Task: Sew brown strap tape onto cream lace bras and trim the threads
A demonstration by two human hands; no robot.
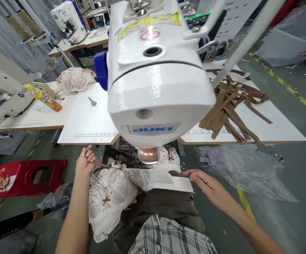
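Note:
White lace bras (117,190) with small brown bows lie heaped on the lap at the left. One bra's pale side band (166,180) stretches across the lap towards the right. My left hand (86,160) is closed in a pinch on a thin brown strap (104,165), pulled taut beside the heap. At the band's far end, my right hand (202,180) pinches its upper edge. Above them stands the white sewing machine head (155,91), its needle area hidden from this angle. Part of a lace bra (170,158) with a brown bow lies beneath the head.
Brown straps (229,106) lie piled on the right tabletop (280,123). Folded pink bras (76,79), a drink bottle (45,98) and a small grey tool (92,101) are on the left. A red stool (36,178) and a plastic bag (248,169) flank the seat.

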